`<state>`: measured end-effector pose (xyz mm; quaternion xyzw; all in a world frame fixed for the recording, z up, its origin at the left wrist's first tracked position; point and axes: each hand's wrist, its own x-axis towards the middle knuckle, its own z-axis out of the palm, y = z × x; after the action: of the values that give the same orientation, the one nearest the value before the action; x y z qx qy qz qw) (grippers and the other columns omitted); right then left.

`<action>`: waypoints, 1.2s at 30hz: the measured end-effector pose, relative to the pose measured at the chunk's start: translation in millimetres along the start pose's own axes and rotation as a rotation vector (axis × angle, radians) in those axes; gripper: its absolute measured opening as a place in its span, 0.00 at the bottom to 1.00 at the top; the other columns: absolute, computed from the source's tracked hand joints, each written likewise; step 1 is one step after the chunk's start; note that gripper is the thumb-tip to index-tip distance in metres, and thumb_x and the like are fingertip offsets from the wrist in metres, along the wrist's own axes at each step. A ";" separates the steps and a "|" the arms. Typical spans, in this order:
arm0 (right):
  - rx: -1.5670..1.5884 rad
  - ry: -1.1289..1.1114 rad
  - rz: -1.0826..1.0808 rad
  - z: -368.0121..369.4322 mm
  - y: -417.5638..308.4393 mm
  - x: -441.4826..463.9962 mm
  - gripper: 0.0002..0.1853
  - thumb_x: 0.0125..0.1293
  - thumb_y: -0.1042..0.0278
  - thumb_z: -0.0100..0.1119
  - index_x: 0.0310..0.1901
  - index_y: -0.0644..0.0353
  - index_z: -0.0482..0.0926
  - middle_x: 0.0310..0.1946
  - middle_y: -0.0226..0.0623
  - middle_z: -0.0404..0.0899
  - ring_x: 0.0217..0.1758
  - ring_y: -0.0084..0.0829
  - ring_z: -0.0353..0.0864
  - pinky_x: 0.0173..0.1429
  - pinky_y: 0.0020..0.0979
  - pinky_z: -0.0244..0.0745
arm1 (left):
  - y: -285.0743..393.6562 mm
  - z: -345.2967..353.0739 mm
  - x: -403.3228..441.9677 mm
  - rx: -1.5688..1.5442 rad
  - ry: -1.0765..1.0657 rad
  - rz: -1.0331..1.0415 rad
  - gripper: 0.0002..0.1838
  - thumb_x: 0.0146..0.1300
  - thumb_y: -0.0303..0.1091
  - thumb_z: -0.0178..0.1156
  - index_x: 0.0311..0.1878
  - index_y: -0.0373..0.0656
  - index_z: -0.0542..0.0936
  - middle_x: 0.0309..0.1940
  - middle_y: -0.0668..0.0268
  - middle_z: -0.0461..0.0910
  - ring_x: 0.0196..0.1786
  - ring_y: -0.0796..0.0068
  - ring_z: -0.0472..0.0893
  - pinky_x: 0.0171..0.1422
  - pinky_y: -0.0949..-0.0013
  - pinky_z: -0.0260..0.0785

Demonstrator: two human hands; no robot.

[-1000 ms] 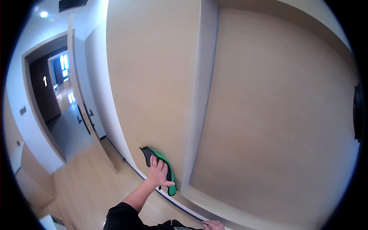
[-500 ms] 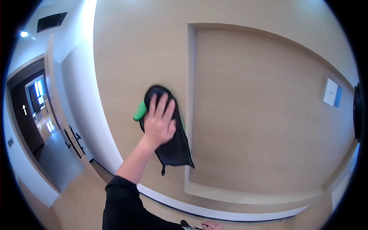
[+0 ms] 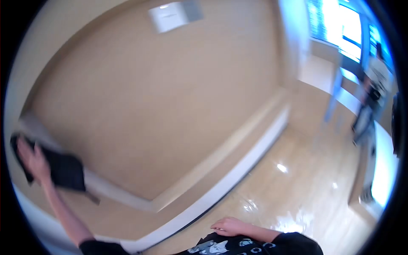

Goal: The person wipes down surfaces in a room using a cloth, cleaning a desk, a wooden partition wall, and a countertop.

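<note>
My left hand [image 3: 36, 163] lies flat against a black cloth [image 3: 66, 170], fingers stretched out, pressing it to the beige wood-look wall panel at the far left. The cloth hangs down to the right of the hand, beside the frame of a recessed panel [image 3: 161, 97]. Its green side is not visible now. My right hand [image 3: 229, 226] is low in front of my body, by my dark printed shirt [image 3: 216, 247]. Its fingers are loosely curled, with nothing seen in them.
A white and grey box-like plate [image 3: 168, 18] is on the recessed panel. A white baseboard [image 3: 221, 182] runs along the shiny floor [image 3: 272, 191]. At right are a person [image 3: 374, 89], bright windows [image 3: 350, 29] and a white-topped counter [image 3: 382, 165].
My view has swung right and tilted, so the cloth and left hand now sit at the far left. The doorway has left view; the right hand, floor and another person show more.
</note>
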<state>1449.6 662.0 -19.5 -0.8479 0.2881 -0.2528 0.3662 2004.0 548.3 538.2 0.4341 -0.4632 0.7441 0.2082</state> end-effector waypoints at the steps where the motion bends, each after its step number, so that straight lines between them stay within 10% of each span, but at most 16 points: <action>1: 0.001 0.018 0.058 -3.9 -1.1 -5.5 0.17 0.73 0.59 0.53 0.55 0.57 0.83 0.46 0.44 0.87 0.48 0.47 0.86 0.56 0.48 0.79 | 25.1 -21.7 4.4 -0.110 0.052 0.047 0.35 0.80 0.51 0.46 0.79 0.37 0.60 0.80 0.52 0.59 0.81 0.52 0.58 0.85 0.54 0.45; 8: -0.103 0.008 0.236 13.4 -35.2 -30.0 0.16 0.71 0.60 0.54 0.54 0.58 0.81 0.43 0.44 0.85 0.45 0.48 0.85 0.53 0.48 0.78 | 7.0 -48.0 -2.8 -0.170 -0.131 -0.037 0.42 0.78 0.61 0.39 0.80 0.35 0.55 0.81 0.42 0.52 0.80 0.34 0.52 0.84 0.41 0.45; 22: -0.064 -0.112 0.270 217.1 -221.2 27.9 0.17 0.71 0.59 0.54 0.55 0.57 0.80 0.44 0.46 0.84 0.46 0.50 0.85 0.51 0.49 0.80 | -334.1 -61.6 -139.5 0.017 -0.139 -0.192 0.42 0.80 0.63 0.30 0.81 0.35 0.52 0.82 0.47 0.52 0.82 0.41 0.52 0.84 0.43 0.43; 33: -0.130 -0.066 0.286 257.6 -229.3 17.3 0.17 0.70 0.59 0.55 0.54 0.58 0.80 0.45 0.44 0.84 0.48 0.47 0.85 0.53 0.47 0.79 | -323.9 -58.8 -150.3 0.277 -0.213 -0.394 0.41 0.79 0.64 0.28 0.83 0.42 0.51 0.82 0.50 0.53 0.79 0.40 0.60 0.80 0.42 0.54; 36: -0.186 -0.126 0.317 256.6 -233.1 19.2 0.17 0.70 0.59 0.56 0.55 0.58 0.80 0.44 0.42 0.84 0.48 0.46 0.85 0.52 0.47 0.79 | -294.1 -51.5 -110.7 0.442 -0.154 -0.291 0.40 0.79 0.64 0.33 0.82 0.45 0.57 0.80 0.53 0.60 0.75 0.41 0.68 0.67 0.42 0.70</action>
<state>1698.0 903.0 8.5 -0.8363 0.4167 -0.1104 0.3387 2249.5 745.8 584.9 0.5862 -0.2368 0.7542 0.1775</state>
